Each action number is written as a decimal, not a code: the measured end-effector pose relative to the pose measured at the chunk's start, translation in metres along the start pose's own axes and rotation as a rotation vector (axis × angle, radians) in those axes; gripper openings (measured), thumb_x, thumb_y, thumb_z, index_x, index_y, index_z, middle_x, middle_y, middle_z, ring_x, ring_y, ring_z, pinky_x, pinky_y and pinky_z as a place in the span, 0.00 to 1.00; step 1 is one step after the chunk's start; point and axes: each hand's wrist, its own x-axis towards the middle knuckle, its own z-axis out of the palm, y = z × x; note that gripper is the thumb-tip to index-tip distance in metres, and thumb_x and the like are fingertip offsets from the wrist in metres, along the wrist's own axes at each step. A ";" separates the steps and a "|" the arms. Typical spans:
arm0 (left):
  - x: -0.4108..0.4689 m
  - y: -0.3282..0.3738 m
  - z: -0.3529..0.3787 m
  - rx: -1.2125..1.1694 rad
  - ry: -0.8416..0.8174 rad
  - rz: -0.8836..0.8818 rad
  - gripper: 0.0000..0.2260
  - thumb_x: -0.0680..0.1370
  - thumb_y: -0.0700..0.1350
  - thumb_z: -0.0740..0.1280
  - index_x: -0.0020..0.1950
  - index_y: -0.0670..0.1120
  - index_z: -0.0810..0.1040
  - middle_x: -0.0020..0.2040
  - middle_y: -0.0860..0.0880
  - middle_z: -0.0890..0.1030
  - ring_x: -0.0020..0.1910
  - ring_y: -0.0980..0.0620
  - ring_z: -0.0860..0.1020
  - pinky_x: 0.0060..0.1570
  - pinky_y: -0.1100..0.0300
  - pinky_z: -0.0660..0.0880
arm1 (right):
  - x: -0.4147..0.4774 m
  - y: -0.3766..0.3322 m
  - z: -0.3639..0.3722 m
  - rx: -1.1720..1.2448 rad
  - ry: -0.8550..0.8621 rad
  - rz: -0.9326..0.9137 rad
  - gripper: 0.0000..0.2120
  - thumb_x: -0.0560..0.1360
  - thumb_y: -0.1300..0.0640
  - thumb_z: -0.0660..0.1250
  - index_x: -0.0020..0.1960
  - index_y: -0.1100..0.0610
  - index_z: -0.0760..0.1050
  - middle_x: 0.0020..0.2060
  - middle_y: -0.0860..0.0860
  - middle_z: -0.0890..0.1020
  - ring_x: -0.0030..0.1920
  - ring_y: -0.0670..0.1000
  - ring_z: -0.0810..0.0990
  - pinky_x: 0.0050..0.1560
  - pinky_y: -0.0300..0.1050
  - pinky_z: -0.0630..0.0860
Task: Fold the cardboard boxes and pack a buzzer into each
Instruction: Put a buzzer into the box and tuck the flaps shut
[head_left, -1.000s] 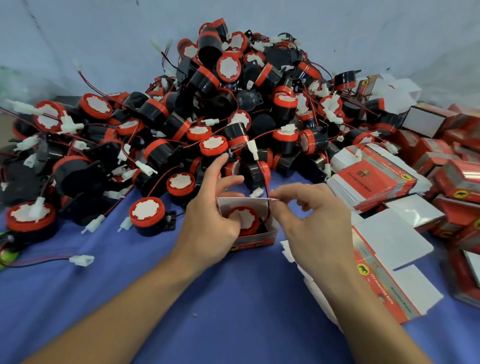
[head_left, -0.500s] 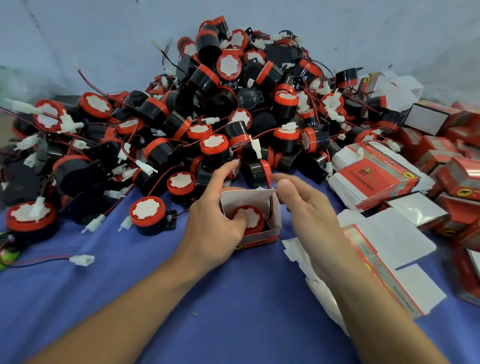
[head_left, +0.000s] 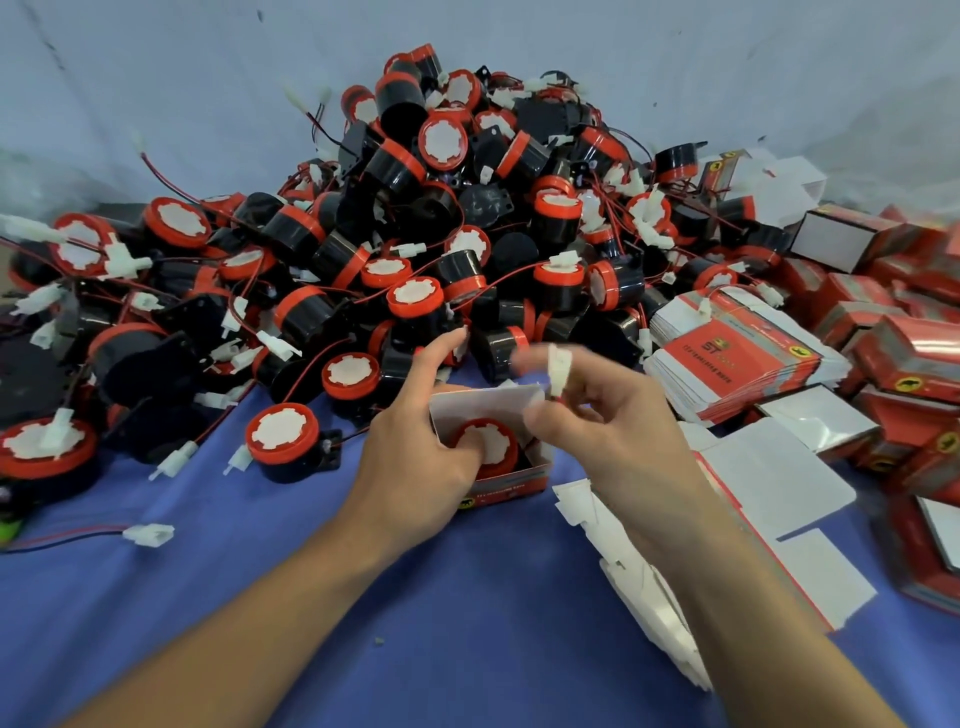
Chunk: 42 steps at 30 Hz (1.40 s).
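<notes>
My left hand (head_left: 415, 462) grips the open box (head_left: 511, 483) on the table (head_left: 415, 623), thumb pressing the buzzer (head_left: 491, 441) seated inside. My right hand (head_left: 618, 431) fingers (head_left: 543, 415) pinch its light connector (head_left: 558, 366) just above. The wire looks floppy and the card creasable, so I'd hold the box by its walls.

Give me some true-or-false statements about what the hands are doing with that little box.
1. A buzzer sits inside the open box. True.
2. The right hand pinches a white connector. True.
3. The left hand lies flat, away from the box. False: it holds the box, thumb on the buzzer.
4. The stack of flat boxes lies left of both hands. False: it lies to their right.
</notes>
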 end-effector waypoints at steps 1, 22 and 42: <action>0.000 0.000 0.000 -0.004 0.002 0.002 0.38 0.76 0.39 0.74 0.77 0.66 0.62 0.51 0.64 0.85 0.49 0.63 0.84 0.44 0.71 0.78 | -0.001 -0.001 0.003 -0.044 0.045 -0.039 0.12 0.72 0.59 0.72 0.50 0.45 0.87 0.40 0.58 0.83 0.42 0.56 0.80 0.48 0.49 0.78; -0.005 0.005 0.004 -0.070 -0.006 -0.028 0.41 0.74 0.44 0.78 0.79 0.64 0.61 0.47 0.61 0.85 0.47 0.61 0.84 0.46 0.67 0.79 | -0.007 -0.006 0.019 -0.964 0.310 -0.539 0.05 0.69 0.60 0.76 0.39 0.50 0.87 0.41 0.49 0.82 0.43 0.57 0.74 0.41 0.54 0.72; -0.006 0.008 0.006 -0.058 0.001 -0.074 0.37 0.70 0.46 0.71 0.75 0.68 0.63 0.41 0.52 0.83 0.33 0.49 0.81 0.31 0.50 0.79 | -0.007 0.012 0.007 -0.535 0.343 -0.284 0.08 0.73 0.62 0.76 0.47 0.50 0.88 0.45 0.33 0.82 0.53 0.38 0.77 0.52 0.27 0.71</action>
